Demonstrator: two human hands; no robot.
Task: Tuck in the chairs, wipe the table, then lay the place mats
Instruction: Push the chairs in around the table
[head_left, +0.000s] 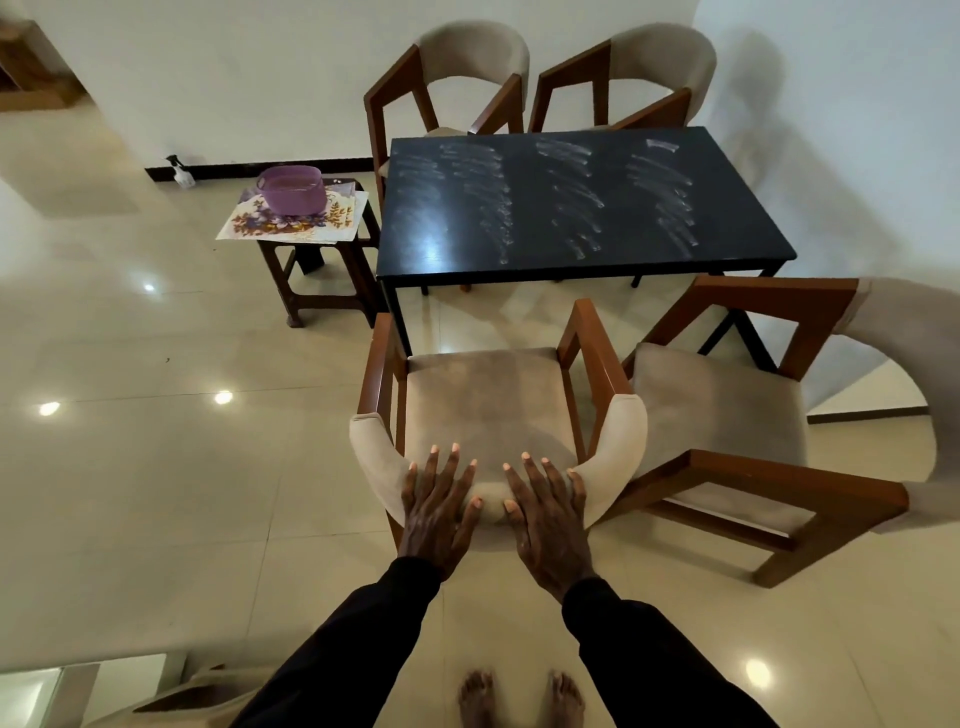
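Your left hand (439, 506) and right hand (548, 512) lie flat, fingers spread, on the curved backrest of the near armchair (488, 405), which stands clear of the black table (582, 202). Place mats (293, 221) sit under a purple basket (291, 189) on the stool (322, 275); the right-hand chair (727, 415) is cut off.

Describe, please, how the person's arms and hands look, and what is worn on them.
Long plain black sleeves cover both arms to the wrists: the left sleeve and the right sleeve look the same. The left hand and right hand are bare, with no gloves; no ring, watch or bracelet shows.
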